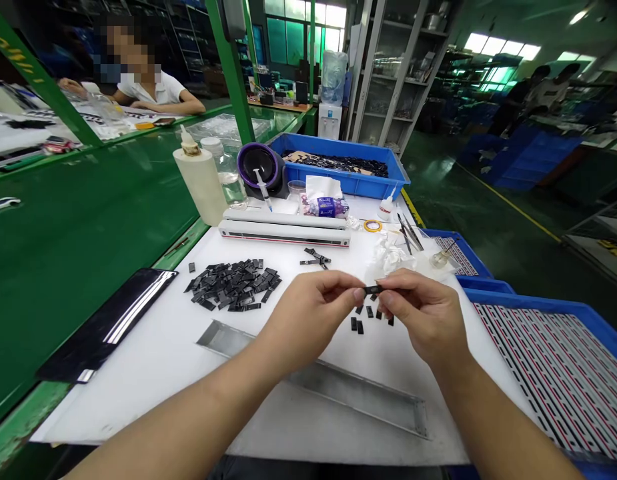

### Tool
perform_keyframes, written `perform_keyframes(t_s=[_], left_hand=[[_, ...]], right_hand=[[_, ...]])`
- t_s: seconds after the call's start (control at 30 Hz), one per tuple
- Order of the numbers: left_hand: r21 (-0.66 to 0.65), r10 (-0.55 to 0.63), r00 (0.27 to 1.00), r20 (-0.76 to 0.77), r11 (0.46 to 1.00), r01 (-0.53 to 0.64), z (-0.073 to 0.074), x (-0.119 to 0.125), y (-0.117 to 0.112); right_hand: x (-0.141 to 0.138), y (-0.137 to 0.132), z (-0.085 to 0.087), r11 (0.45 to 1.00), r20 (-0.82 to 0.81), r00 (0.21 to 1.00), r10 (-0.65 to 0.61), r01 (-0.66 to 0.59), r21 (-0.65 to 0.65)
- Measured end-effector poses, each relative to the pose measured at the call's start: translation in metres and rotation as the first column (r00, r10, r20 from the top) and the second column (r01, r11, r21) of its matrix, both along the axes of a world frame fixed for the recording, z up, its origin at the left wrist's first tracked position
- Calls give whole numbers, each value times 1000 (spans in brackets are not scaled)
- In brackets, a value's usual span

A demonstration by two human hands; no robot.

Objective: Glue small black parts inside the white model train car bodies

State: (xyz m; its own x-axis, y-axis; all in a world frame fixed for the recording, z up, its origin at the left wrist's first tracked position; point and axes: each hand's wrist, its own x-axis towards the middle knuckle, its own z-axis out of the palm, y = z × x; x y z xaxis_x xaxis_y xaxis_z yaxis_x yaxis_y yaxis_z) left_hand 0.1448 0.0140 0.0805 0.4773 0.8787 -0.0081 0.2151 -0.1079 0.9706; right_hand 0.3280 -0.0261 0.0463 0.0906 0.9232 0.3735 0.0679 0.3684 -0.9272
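Note:
Both my hands meet over the white work surface (153, 360). My left hand (308, 320) and my right hand (423, 313) each pinch an end of one small black plastic piece (372, 289) between thumb and forefinger. Just below it a few loose black pieces (361, 324) lie on the white surface. To the left sits a pile of several black pieces (233, 285). A long grey metal channel (333, 387) lies under my forearms.
A white-and-red bar (283, 235), a cream bottle (201, 180), a syringe (262, 188), tape roll (372, 226) and tweezers (411, 233) stand behind. Blue bins (348, 180) (563, 373) sit at the back and right. A green conveyor (78, 233) runs left, where a seated person (148, 87) leans.

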Motion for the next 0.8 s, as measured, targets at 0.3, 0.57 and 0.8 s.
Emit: perform_keyframes(t_s=[0.3, 0.57, 0.8], left_hand=[[174, -169, 982, -82, 968, 181, -2, 2, -10], [641, -228, 962, -149, 718, 269, -7, -1, -11], [745, -218, 965, -146, 617, 252, -9, 0, -12]], right_hand=[[13, 12, 3, 777, -564, 790, 239, -504, -377], [16, 12, 4, 569, -733, 589, 339, -749, -338], [9, 8, 4, 584, -712, 592, 377, -749, -313]])
